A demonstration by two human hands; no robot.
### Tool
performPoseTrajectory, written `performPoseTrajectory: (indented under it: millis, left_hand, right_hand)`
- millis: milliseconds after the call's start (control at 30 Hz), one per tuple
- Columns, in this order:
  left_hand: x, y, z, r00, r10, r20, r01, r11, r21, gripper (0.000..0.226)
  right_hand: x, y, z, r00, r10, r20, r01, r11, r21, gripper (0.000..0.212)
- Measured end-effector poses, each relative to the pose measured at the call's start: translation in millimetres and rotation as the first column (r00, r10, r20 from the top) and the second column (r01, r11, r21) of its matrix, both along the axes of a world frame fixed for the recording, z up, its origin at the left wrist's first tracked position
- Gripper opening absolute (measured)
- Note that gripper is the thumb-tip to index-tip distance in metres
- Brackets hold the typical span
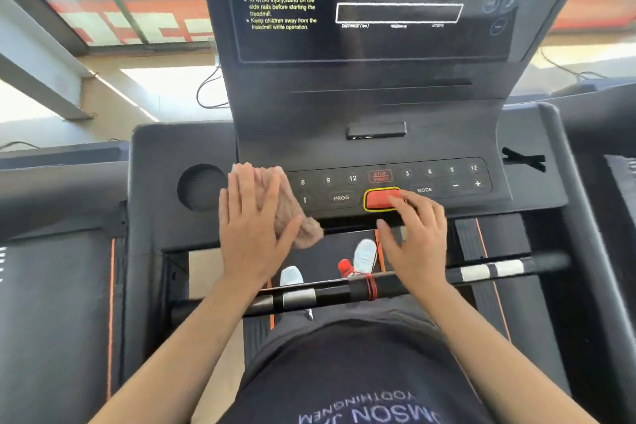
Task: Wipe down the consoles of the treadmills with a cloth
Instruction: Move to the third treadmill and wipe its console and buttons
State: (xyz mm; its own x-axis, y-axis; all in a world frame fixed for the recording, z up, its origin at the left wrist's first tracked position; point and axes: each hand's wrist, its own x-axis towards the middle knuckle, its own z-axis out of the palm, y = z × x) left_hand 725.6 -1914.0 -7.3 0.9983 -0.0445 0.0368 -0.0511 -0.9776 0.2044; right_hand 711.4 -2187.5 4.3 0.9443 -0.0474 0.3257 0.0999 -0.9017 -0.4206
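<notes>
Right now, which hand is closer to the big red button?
The right hand: its fingers reach the red button's edge. The left hand lies off to the button's left, flat on the cloth.

Two pale shoes (365, 253) stand on the dark belt at six o'clock. A red cord (371, 286) is wound around the black crossbar (488, 271) there, and black cables (206, 89) trail at ten o'clock.

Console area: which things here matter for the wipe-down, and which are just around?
Job: cloth under left hand; button panel; display; right hand.
Around: cup holder; handlebar; red safety key; cables.
</notes>
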Motion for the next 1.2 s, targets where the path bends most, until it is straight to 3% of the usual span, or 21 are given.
performPoseTrajectory:
  millis: [167,300,500,733,933,1200]
  left_hand:
    - [3,-9,0,0.999,-0.042,0.023,0.039,0.993,0.114,0.077]
    - [12,-36,5,0.993,-0.114,-0.007,0.114,0.982,0.15,0.076]
    - [26,-85,9,0.977,-0.199,-0.072,0.208,0.967,0.149,0.079]
    - [39,-145,8,0.944,-0.321,-0.079,0.33,0.928,0.174,0.077]
    - [47,-201,2,0.893,-0.446,-0.058,0.449,0.874,0.183,0.07]
    - [66,-290,9,0.833,-0.549,-0.071,0.553,0.815,0.174,0.067]
  right_hand:
    - [-11,-48,-10,0.922,-0.357,-0.152,0.344,0.933,-0.107,0.081]
    - [-9,-70,-18,0.895,-0.394,-0.211,0.385,0.919,-0.086,0.1]
    - [-6,-95,-18,0.906,-0.387,-0.171,0.37,0.921,-0.12,0.079]
    - [-14,-134,-21,0.968,-0.197,-0.155,0.202,0.979,0.018,0.064]
    - [-18,-166,-22,0.954,-0.259,-0.149,0.252,0.965,-0.066,0.066]
    - [-25,-195,-20,0.942,-0.238,-0.236,0.24,0.971,-0.022,0.062]
